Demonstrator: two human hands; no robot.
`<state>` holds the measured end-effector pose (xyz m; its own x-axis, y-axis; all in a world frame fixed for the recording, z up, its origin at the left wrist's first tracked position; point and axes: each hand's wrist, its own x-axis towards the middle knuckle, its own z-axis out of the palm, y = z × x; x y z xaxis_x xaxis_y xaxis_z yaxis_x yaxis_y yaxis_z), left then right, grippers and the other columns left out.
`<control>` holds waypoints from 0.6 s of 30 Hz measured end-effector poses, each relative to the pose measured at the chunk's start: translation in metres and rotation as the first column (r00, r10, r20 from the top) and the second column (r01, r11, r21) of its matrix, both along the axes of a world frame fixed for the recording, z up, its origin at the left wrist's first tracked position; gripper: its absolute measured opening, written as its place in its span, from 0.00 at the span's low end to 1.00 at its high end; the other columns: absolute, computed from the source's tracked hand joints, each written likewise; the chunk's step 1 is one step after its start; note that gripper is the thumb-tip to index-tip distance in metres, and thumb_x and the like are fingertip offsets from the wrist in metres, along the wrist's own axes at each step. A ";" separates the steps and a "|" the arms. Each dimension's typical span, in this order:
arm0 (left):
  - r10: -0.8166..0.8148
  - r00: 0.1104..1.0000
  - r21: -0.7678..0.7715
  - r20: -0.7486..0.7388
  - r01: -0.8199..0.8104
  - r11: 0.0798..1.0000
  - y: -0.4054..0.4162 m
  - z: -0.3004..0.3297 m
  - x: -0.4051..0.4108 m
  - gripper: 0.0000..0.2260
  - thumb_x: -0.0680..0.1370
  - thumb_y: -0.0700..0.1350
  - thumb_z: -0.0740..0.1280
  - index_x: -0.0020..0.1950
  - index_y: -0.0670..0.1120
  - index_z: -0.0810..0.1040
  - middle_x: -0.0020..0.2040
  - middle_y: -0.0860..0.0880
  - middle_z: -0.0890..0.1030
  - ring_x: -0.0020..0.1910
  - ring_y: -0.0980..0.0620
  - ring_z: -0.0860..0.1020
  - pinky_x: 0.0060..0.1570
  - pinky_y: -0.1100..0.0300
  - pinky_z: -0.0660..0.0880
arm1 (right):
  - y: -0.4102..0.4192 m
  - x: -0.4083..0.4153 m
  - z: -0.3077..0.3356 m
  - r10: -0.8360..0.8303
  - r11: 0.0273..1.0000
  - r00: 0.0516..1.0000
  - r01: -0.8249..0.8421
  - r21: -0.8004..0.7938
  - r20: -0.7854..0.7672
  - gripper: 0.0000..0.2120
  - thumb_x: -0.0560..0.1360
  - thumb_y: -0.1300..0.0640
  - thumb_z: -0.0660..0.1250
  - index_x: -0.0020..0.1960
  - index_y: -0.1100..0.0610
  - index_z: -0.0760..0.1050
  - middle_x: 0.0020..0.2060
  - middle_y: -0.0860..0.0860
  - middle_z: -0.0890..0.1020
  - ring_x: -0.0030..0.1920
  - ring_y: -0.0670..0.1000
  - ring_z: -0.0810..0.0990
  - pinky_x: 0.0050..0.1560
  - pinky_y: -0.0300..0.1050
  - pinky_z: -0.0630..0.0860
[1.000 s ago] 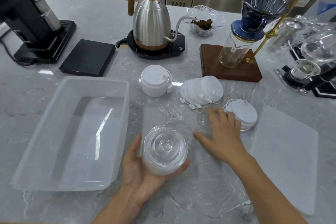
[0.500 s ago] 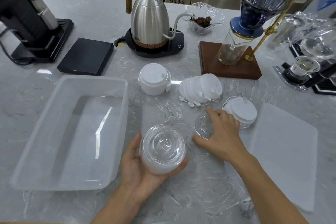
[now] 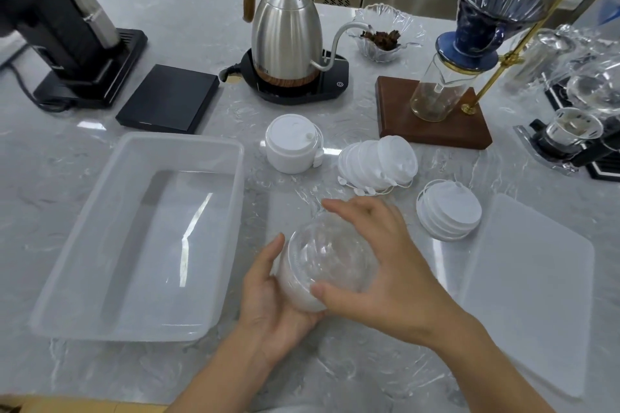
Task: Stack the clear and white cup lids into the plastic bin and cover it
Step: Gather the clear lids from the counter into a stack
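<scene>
A stack of clear domed cup lids (image 3: pixel 322 261) rests in my left hand (image 3: pixel 271 308), which cups it from below. My right hand (image 3: pixel 379 265) lies over the top right of that stack, fingers spread on the topmost clear lid. The plastic bin (image 3: pixel 84 245) stands to the left with nothing in it. Its flat frosted cover (image 3: pixel 533 285) lies on the counter at the right. Three groups of white lids sit beyond my hands: an upright stack (image 3: pixel 293 147), a toppled row (image 3: pixel 379 163) and a low pile (image 3: pixel 449 214).
At the back stand a steel kettle (image 3: pixel 285 33) on its black base, a black scale (image 3: pixel 167 97), a black grinder (image 3: pixel 57 23), a glass dish (image 3: pixel 382 32), a pour-over stand on a wooden block (image 3: pixel 432 124) and glassware (image 3: pixel 577 131) at the right edge.
My right hand picked a single clear lid off the counter and brought it left onto the stack in my left hand. The left hand barely moved.
</scene>
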<state>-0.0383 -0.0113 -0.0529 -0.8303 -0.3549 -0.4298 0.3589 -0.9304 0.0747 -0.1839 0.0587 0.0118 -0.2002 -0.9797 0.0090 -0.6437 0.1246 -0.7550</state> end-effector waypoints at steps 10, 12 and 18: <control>-0.024 0.991 -0.170 0.133 0.047 0.984 0.004 0.009 -0.002 0.30 0.70 0.52 0.78 0.68 0.39 0.79 0.64 0.38 0.81 0.64 0.41 0.80 0.64 0.48 0.78 | -0.004 0.010 -0.009 0.076 0.994 0.997 -0.078 0.081 0.027 0.39 0.63 0.34 0.73 0.70 0.35 0.61 0.64 0.34 0.63 0.69 0.40 0.64 0.65 0.36 0.66; -0.022 0.987 -0.190 0.157 0.052 0.980 0.004 0.010 -0.001 0.32 0.69 0.53 0.80 0.68 0.40 0.79 0.63 0.37 0.82 0.63 0.41 0.81 0.63 0.47 0.79 | -0.005 0.010 -0.008 0.129 0.989 0.991 -0.126 0.072 -0.039 0.40 0.63 0.34 0.73 0.71 0.37 0.61 0.65 0.35 0.64 0.68 0.40 0.65 0.67 0.39 0.66; -0.019 0.983 -0.311 0.181 0.075 0.947 0.007 0.018 0.000 0.32 0.66 0.54 0.82 0.66 0.42 0.81 0.63 0.40 0.83 0.64 0.43 0.81 0.60 0.49 0.81 | -0.008 0.010 -0.003 0.146 0.988 0.988 -0.143 0.058 -0.045 0.40 0.63 0.36 0.74 0.70 0.41 0.62 0.64 0.37 0.67 0.67 0.41 0.68 0.66 0.40 0.68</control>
<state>-0.0385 -0.0043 -0.0347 -0.7723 -0.4577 -0.4406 0.2705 -0.8644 0.4238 -0.1742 0.0512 0.0091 -0.0571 -0.9976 -0.0392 -0.6939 0.0679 -0.7169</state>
